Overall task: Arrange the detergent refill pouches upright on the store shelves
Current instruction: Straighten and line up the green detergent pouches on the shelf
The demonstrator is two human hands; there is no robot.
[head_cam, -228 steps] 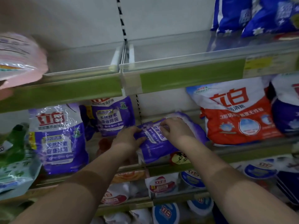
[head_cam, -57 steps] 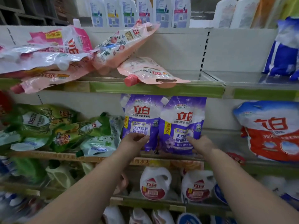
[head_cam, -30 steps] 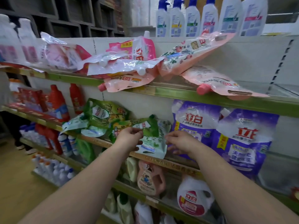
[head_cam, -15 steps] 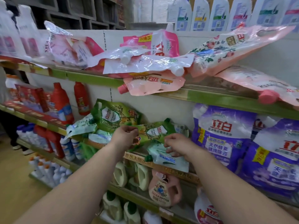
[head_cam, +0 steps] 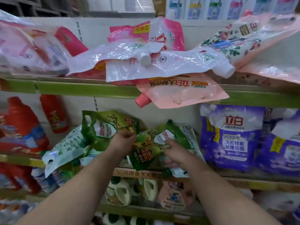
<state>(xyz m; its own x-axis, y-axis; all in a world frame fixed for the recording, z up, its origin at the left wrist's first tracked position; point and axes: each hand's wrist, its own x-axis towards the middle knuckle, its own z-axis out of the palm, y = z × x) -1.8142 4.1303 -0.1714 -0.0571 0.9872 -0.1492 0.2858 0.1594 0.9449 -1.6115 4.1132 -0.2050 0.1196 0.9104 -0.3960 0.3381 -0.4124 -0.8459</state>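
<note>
On the middle shelf both purple pouches stand upright, while the left hand and right hand pinch a tilted green pouch; pink pouches above lie flat.

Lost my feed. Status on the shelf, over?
Both hands, left hand and right hand, gripping tilted green pouch. Not upright yet. More green pouches slumped alongside, crowding it.

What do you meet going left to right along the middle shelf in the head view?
Red bottles → pale green pouch lying tilted → green pouch under the left hand → second green pouch under the right hand → upright purple pouch → another purple pouch.
</note>
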